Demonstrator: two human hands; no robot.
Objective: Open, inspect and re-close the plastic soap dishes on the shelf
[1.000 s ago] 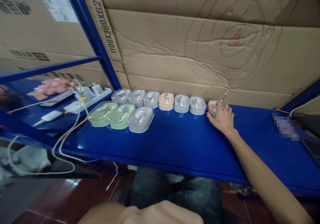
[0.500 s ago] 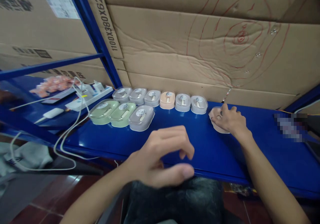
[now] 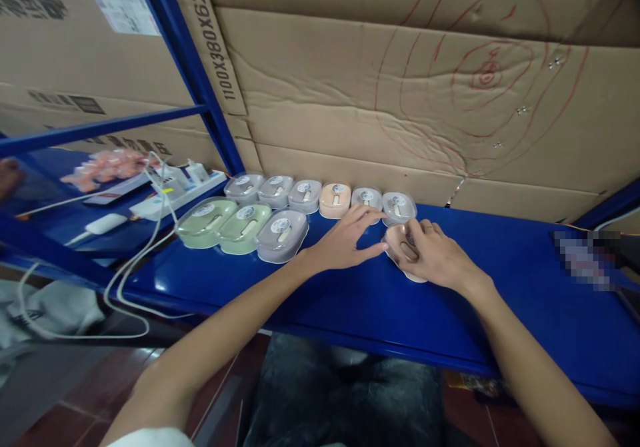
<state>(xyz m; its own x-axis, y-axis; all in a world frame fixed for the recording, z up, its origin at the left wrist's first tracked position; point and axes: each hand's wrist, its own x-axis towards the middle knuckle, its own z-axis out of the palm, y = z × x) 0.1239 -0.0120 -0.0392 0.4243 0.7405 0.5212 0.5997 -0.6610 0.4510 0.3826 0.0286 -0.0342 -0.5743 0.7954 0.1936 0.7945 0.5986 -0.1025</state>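
Observation:
My right hand (image 3: 443, 257) is wrapped over the top of a pinkish-beige plastic box (image 3: 409, 252), which rests on the blue shelf (image 3: 350, 307). Its fingers hide part of the lid. To the left of that box, my left hand (image 3: 347, 237) is spread, with thumb and fingers apart and nothing between them. Its fingertips reach close to the held box and partly cover a grey box (image 3: 367, 197) behind. Beside that one stand another grey box (image 3: 399, 207) and a peach box (image 3: 335, 200), each with a clear lid and round sticker.
Two green boxes (image 3: 245, 229) and a grey box (image 3: 283, 234) form a front row at left. White cables (image 3: 123, 287) hang near a power strip (image 3: 180, 190). Cardboard (image 3: 310, 80) backs the shelf. Part of another person's hand (image 3: 9, 177) shows at the left edge.
My right hand has brought the pinkish-beige box leftward and nearer to me. My left hand has moved forward over the shelf, its bent fingers now stretched out toward the boxes.

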